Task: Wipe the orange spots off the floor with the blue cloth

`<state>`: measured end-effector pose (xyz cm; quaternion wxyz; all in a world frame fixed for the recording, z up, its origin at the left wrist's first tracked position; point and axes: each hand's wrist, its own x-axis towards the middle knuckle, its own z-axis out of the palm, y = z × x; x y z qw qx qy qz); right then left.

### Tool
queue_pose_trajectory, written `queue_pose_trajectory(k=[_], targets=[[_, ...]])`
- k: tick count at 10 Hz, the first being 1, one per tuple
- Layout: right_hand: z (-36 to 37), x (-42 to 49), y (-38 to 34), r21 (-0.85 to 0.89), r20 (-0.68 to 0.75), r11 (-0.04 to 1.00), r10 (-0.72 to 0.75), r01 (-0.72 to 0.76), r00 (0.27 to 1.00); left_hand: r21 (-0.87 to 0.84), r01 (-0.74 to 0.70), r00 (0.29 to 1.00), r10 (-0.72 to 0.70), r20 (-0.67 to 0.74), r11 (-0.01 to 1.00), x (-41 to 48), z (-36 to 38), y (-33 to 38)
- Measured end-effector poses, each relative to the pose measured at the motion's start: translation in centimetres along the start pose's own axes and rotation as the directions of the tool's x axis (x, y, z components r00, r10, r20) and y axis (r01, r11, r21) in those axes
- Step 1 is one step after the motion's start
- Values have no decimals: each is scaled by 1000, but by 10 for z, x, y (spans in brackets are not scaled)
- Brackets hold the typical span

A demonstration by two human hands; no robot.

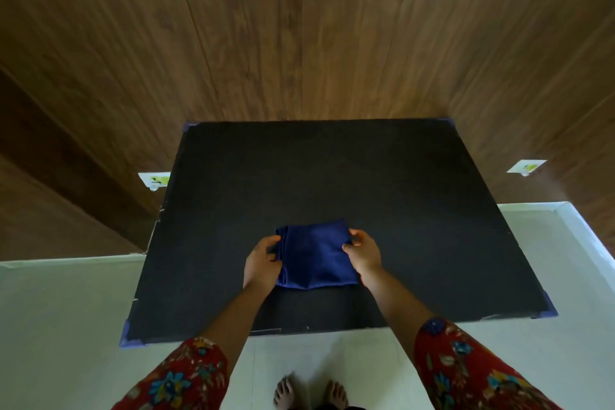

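Observation:
A folded blue cloth point(316, 255) lies on a black mat point(332, 176) in the middle of the view. My left hand point(263, 263) pinches the cloth's left edge, fingers curled round the folds. My right hand point(362, 255) grips the cloth's right edge with thumb and fingers. No orange spots show on the pale floor point(66, 326) or on the mat.
The black mat has blue tape at its corners point(131, 336) and stands against a brown wooden wall point(299, 27). Two white wall sockets point(154, 180) point(525, 166) flank the mat. My bare feet point(311, 393) stand on the pale floor below the mat's front edge.

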<state>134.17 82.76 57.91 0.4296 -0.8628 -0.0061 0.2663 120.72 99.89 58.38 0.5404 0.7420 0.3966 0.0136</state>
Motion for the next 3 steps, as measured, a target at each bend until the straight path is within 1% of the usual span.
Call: queue_pose_trajectory(k=[1, 2, 3], targets=[[-4, 4, 2, -50, 18, 998, 39, -38, 999, 5, 16, 1000, -16, 10, 1000, 3, 0, -1], [-5, 2, 7, -51, -8, 997, 53, -54, 999, -7, 25, 1000, -25, 1, 1000, -2, -3, 1], [-11, -4, 9, -35, -93, 998, 53, -57, 994, -44, 6, 999, -8, -44, 999, -6, -7, 4]])
